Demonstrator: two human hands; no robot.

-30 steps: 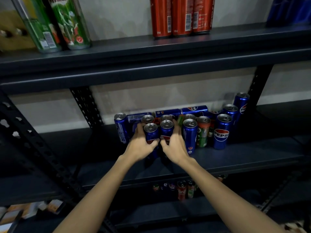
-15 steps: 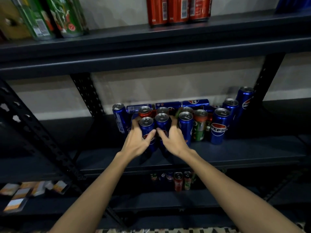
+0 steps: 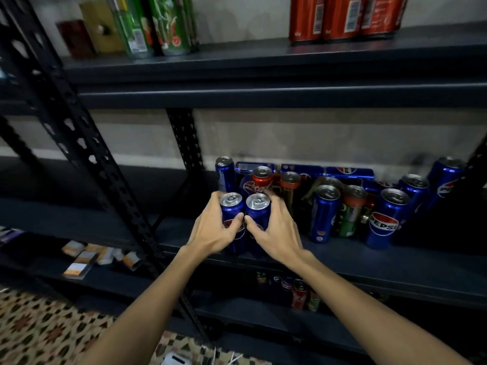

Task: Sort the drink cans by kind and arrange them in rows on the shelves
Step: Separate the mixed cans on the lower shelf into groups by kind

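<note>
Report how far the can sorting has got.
Done: green cans and red cans stand grouped on the top shelf. In hand: left hand and right hand each grip a blue can. Left: the mixed cluster, some cans lying flat.

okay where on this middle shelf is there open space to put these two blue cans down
Bare shelf runs left of the left hand, toward the perforated upright. A front strip of the middle shelf lies clear before the standing cans. Right of the right hand it is crowded: the mixed can cluster fills the back.
</note>
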